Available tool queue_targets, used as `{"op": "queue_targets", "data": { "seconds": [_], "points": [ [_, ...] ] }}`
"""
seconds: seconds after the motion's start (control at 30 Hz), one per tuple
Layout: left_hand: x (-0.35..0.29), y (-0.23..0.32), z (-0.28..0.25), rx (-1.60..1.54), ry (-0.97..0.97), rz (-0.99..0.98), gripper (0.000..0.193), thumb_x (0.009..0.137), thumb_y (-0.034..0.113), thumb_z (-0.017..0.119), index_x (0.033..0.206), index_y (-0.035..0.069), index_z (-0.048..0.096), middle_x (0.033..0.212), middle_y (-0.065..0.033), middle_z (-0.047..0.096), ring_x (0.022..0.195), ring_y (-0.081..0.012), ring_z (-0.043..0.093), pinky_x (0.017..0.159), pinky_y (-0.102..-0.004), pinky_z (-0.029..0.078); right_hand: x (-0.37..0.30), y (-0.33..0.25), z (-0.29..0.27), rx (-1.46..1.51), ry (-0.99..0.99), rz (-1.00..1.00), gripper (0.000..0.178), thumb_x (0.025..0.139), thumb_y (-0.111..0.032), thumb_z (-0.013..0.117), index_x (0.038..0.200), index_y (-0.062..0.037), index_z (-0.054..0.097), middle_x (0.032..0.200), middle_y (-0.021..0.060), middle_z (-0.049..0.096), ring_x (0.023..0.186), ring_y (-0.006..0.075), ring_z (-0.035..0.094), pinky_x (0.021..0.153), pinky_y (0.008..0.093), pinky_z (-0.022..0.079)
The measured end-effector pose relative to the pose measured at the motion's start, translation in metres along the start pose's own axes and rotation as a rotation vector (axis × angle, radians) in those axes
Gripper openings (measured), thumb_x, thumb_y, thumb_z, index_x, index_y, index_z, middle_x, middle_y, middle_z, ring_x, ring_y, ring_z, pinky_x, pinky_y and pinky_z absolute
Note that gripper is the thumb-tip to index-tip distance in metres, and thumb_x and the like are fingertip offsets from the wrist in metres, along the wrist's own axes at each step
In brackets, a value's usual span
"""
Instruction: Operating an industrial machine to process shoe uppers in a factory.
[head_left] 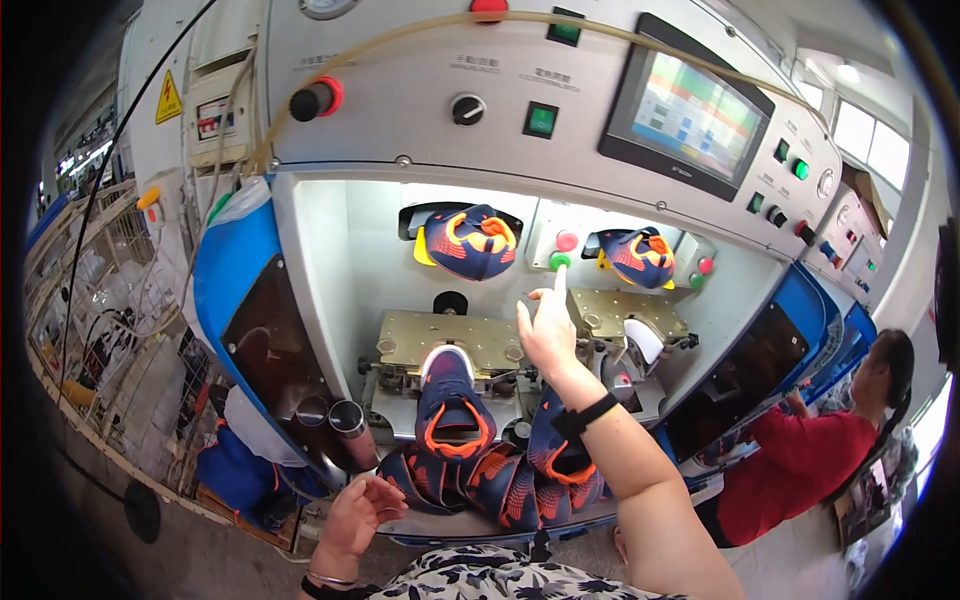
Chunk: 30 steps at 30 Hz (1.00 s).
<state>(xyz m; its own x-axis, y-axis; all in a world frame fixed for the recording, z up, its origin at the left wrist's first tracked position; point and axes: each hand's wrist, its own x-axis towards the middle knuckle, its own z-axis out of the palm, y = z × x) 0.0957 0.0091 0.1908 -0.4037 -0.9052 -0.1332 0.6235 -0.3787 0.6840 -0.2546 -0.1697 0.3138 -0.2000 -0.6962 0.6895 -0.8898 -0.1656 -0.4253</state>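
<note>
My right hand [548, 330] reaches into the lit bay of a grey machine. Its index finger is stretched out onto a green push button [559, 262], just below a red button [567, 242]. Two navy-and-orange shoe uppers sit in the back wall's openings, a left upper [470, 243] and a right upper [640, 258]. At the lower left my left hand [360, 512] is empty, its fingers loosely bent and apart, beside a row of uppers [505, 490] on the front ledge. Behind that row stands a navy shoe [456, 405]; another shoe [563, 445] is partly hidden by my right forearm.
Metal clamp plates [450, 338] stand inside the bay. A control panel with a touch screen [692, 118] and knobs is overhead. A dark cylinder [350, 430] rests at the bay's left edge. A wire rack [120, 300] stands left; a person in red [800, 470] works at the right.
</note>
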Motion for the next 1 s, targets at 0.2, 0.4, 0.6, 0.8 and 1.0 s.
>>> {"op": "queue_targets", "data": {
  "seconds": [0.2, 0.4, 0.6, 0.8, 1.0],
  "points": [
    [0.015, -0.001, 0.026, 0.059, -0.096, -0.05, 0.034, 0.098, 0.032, 0.047, 0.106, 0.001, 0.057, 0.1, -0.0174, 0.067, 0.092, -0.0286, 0.067, 0.083, -0.0422, 0.055, 0.019, 0.004, 0.007, -0.219, -0.438, 0.153, 0.029, 0.084, -0.021, 0.062, 0.107, -0.0022, 0.061, 0.155, 0.0313, -0.008, 0.098, 0.0392, 0.066, 0.086, 0.0444, 0.053],
    [0.025, -0.01, 0.047, 0.151, -0.219, -0.106, 0.034, 0.099, 0.035, 0.044, 0.102, 0.003, 0.054, 0.098, -0.0163, 0.066, 0.09, -0.0286, 0.067, 0.083, -0.0418, 0.054, 0.02, 0.023, -0.02, 0.448, -0.305, 0.169, 0.027, 0.089, -0.025, 0.063, 0.103, -0.0024, 0.064, 0.136, 0.0182, 0.049, 0.087, 0.023, 0.069, 0.082, 0.0352, 0.053],
    [0.035, -0.021, 0.048, 0.198, -0.211, -0.15, 0.033, 0.097, 0.037, 0.045, 0.101, 0.005, 0.052, 0.094, -0.0135, 0.063, 0.087, -0.0267, 0.064, 0.078, -0.0404, 0.055, -0.033, 0.053, -0.129, 0.984, -0.335, 0.479, 0.021, 0.098, -0.023, 0.055, 0.101, -0.0059, 0.066, 0.096, 0.0049, 0.071, 0.08, 0.0107, 0.066, 0.076, 0.0264, 0.053],
    [0.052, -0.045, 0.076, 0.223, -0.37, -0.288, 0.033, 0.097, 0.035, 0.047, 0.103, 0.003, 0.052, 0.096, -0.016, 0.064, 0.087, -0.027, 0.064, 0.08, -0.0388, 0.053, -0.134, 0.174, -0.252, 1.479, 0.348, 0.733, 0.022, 0.096, -0.027, 0.056, 0.101, -0.0071, 0.064, 0.09, 0.0048, 0.068, 0.075, 0.015, 0.062, 0.066, 0.0298, 0.052],
    [0.064, -0.072, 0.15, 0.599, -0.569, -0.233, 0.012, 0.092, -0.001, 0.05, 0.085, -0.002, 0.06, 0.088, -0.0103, 0.065, 0.081, -0.0158, 0.063, 0.077, -0.0281, 0.051, -0.171, 0.157, -0.26, 1.265, 0.543, 0.822, 0.018, 0.095, -0.025, 0.055, 0.09, -0.0086, 0.062, 0.075, 0.0005, 0.061, 0.063, 0.0126, 0.056, 0.058, 0.0277, 0.048]
  ]
}}
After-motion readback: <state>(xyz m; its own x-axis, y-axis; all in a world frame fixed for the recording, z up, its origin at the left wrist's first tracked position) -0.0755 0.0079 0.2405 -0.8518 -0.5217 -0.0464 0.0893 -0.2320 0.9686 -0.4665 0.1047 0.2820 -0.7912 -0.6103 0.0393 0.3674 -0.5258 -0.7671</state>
